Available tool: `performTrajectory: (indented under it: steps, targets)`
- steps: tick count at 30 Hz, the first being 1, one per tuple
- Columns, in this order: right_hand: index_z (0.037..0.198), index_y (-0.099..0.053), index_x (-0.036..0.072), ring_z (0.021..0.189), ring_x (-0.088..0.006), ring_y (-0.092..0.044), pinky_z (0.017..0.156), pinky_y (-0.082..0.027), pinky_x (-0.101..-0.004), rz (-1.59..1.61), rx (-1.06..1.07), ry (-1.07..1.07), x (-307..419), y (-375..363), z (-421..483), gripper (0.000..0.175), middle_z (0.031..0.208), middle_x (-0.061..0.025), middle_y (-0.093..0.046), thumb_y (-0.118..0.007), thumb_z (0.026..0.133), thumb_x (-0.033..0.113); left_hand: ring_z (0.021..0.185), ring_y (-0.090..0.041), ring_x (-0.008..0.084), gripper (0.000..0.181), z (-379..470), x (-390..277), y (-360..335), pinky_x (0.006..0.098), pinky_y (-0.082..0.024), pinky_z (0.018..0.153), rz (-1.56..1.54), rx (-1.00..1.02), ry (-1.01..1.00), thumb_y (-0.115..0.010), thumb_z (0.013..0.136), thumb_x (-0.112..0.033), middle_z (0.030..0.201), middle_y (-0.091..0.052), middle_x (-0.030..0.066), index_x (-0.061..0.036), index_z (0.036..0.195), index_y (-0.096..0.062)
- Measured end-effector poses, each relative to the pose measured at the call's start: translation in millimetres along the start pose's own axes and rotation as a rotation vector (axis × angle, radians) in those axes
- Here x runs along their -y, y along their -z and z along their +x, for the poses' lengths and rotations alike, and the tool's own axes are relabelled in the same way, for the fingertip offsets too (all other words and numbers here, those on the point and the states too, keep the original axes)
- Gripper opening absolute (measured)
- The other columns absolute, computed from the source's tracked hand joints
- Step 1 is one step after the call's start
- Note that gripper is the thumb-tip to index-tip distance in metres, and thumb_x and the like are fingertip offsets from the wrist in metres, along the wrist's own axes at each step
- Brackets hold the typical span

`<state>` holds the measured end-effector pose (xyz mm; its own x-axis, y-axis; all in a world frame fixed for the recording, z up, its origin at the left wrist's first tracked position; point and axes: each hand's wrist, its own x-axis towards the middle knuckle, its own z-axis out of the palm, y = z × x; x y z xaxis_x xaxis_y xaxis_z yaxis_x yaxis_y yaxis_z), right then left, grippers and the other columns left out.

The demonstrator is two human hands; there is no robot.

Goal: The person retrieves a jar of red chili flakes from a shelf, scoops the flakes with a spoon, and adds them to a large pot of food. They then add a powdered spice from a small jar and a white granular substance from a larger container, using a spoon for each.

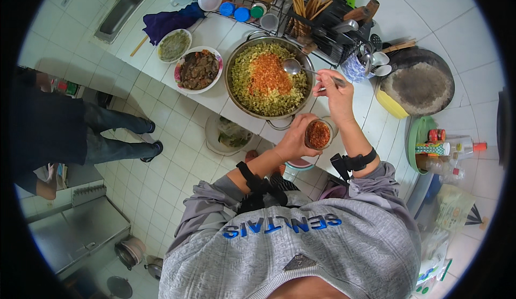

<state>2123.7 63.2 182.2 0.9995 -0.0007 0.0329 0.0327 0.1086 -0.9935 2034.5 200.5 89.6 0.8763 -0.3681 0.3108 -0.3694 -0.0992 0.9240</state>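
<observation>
My left hand (297, 137) is closed around a glass jar (331, 131) of red chili flakes (318, 135), its mouth turned up towards me. In my right hand (335, 95) is a metal spoon (292, 66) by its handle, the bowl of it over the right side of a wide metal pan (258, 116). Chopped green vegetable (246, 97) fills the pan. A broad heap of orange-red seasoning (271, 75) lies on top, in the middle. Whether the spoon's bowl touches the food I cannot tell.
Two dishes, one of dark cooked food (198, 71) and one of green food (174, 45), stand left of the pan. Behind it is a wire rack (242, 10) with jars. A utensil holder (356, 68) and a wok (423, 83) are right. Another person (52, 129) stands far left.
</observation>
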Motion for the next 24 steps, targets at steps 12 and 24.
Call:
performTrajectory:
  steps: [12, 24]
  targets:
    - [0.095, -0.062, -0.002, 0.059, -0.0165, -0.057, 0.051, -0.045, -0.0283, 0.196, -0.062, -0.083, 38.5, 107.1, -67.6, 0.029, 0.079, -0.0096, -0.063, -0.055, 0.101, 0.025, 0.125, -0.048, 0.0352, 0.097, 0.2, -8.4, -6.0, 0.0423, -0.04, 0.107, 0.095, -0.004, 0.065, -0.094, 0.053, -0.02, 0.13, -0.049, 0.0173, -0.0044, 0.135, -0.044]
    - [0.091, -0.063, 0.0, 0.059, -0.0148, -0.059, 0.052, -0.05, -0.0282, 0.035, -0.586, -0.275, -56.6, 189.4, -62.0, 0.025, 0.075, -0.0067, -0.061, -0.057, 0.101, 0.021, 0.121, -0.05, 0.0337, 0.096, -3.3, -12.1, -17.2, 0.0424, -0.042, 0.105, 0.166, -0.072, 0.11, -0.093, 0.052, -0.023, 0.128, -0.049, 0.0164, -0.003, 0.133, -0.045]
